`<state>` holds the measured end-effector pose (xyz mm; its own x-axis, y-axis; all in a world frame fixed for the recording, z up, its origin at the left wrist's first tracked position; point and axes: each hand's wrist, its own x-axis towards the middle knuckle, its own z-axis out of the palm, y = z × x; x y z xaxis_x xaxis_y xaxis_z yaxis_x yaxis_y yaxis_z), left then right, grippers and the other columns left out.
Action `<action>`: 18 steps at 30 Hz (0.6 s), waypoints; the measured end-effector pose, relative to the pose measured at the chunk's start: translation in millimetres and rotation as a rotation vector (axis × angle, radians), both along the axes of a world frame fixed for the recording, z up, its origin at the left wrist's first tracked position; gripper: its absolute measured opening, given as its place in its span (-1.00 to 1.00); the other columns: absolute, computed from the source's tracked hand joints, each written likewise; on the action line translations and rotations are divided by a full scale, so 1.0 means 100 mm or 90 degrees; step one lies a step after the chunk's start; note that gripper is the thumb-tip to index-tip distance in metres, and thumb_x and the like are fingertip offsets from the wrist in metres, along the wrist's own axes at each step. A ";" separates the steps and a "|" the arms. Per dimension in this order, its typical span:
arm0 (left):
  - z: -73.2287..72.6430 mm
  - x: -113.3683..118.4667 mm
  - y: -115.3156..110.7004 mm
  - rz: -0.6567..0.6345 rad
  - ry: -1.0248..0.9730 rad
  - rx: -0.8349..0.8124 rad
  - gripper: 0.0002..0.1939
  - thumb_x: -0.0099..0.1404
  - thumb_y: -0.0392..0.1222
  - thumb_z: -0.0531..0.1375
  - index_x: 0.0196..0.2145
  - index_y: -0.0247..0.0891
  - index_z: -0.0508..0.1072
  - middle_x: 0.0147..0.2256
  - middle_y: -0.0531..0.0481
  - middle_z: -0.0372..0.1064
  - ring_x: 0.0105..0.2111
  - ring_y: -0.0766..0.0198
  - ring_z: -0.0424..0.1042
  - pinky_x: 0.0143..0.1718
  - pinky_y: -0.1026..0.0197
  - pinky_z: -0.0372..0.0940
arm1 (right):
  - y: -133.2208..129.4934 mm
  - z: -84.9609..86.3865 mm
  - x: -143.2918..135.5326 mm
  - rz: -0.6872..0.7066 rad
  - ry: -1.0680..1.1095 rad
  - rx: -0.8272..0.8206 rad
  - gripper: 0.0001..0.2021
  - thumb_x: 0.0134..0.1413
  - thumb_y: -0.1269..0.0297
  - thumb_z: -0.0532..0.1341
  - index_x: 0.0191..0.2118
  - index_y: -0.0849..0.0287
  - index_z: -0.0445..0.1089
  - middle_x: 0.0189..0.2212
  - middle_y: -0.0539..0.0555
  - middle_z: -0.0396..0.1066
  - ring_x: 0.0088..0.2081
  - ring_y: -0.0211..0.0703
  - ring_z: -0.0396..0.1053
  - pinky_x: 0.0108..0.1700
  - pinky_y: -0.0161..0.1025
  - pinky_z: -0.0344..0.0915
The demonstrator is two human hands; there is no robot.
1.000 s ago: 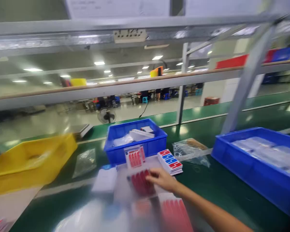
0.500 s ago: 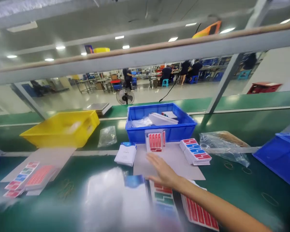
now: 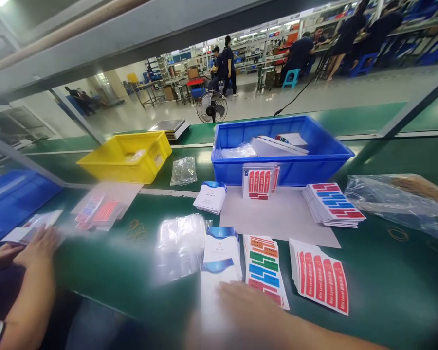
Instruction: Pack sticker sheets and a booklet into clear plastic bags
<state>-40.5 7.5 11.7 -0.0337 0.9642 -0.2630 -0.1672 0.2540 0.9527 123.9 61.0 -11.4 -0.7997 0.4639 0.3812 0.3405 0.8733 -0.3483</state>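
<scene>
My right hand (image 3: 248, 306) is smeared by motion at the lower middle, its fingertips over the edge of a white booklet (image 3: 215, 270) with a blue top. Whether the fingers grip it, I cannot make out. This booklet overlaps a stack of similar booklets (image 3: 221, 240). Left of them lies a pile of clear plastic bags (image 3: 180, 245). To the right are a stack of multicoloured sticker sheets (image 3: 263, 267) and a fanned stack of red label sheets (image 3: 323, 279). My left hand is not clearly visible.
A co-worker's hands (image 3: 40, 248) handle papers at the left. Behind stand a yellow bin (image 3: 124, 160) and a blue bin (image 3: 277, 167), with red label packs (image 3: 259, 182) against the blue one. More booklets (image 3: 209, 197), sticker sheets (image 3: 334, 204) and a plastic bag (image 3: 397, 204) lie around.
The view has shifted, bringing the co-worker's hands in at left. My right hand has drawn back from near the red label packs to the booklets in front.
</scene>
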 end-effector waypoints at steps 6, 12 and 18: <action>-0.09 -0.08 0.01 0.040 -0.353 -0.282 -0.43 0.12 0.07 0.22 0.07 -0.17 0.47 -0.07 -0.07 0.54 0.20 -0.28 0.20 0.15 -0.24 0.19 | 0.10 0.32 0.45 -0.118 -0.065 -0.058 -0.77 0.31 0.26 0.07 -0.01 0.12 0.37 -0.09 0.12 0.50 -0.01 -0.11 0.40 0.05 -0.17 0.30; -0.24 -0.12 -0.10 0.026 -0.367 -0.297 -0.58 0.16 -0.09 0.17 -0.01 -0.15 0.54 -0.13 0.02 0.57 0.24 -0.24 0.12 0.20 -0.22 0.13 | 0.62 0.31 0.81 -0.440 -0.228 -0.033 -0.91 0.21 0.40 0.15 -0.23 0.25 0.39 -0.27 0.20 0.44 -0.25 0.04 0.38 -0.21 -0.06 0.34; -0.27 -0.24 -0.17 0.013 -0.333 -0.287 -0.57 0.20 -0.12 0.12 0.03 0.09 0.49 -0.14 0.12 0.57 0.24 -0.08 0.17 0.18 -0.14 0.22 | 0.67 0.31 0.77 -0.485 -0.302 -0.025 -0.93 0.16 0.45 0.19 -0.24 0.28 0.42 -0.27 0.21 0.44 -0.23 0.07 0.38 -0.21 -0.09 0.28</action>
<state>-64.0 -9.9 -15.8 0.1897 0.7571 -0.6252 -0.5845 0.5987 0.5476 200.6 127.6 19.4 -0.3392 0.9387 0.0618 0.9383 0.3423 -0.0492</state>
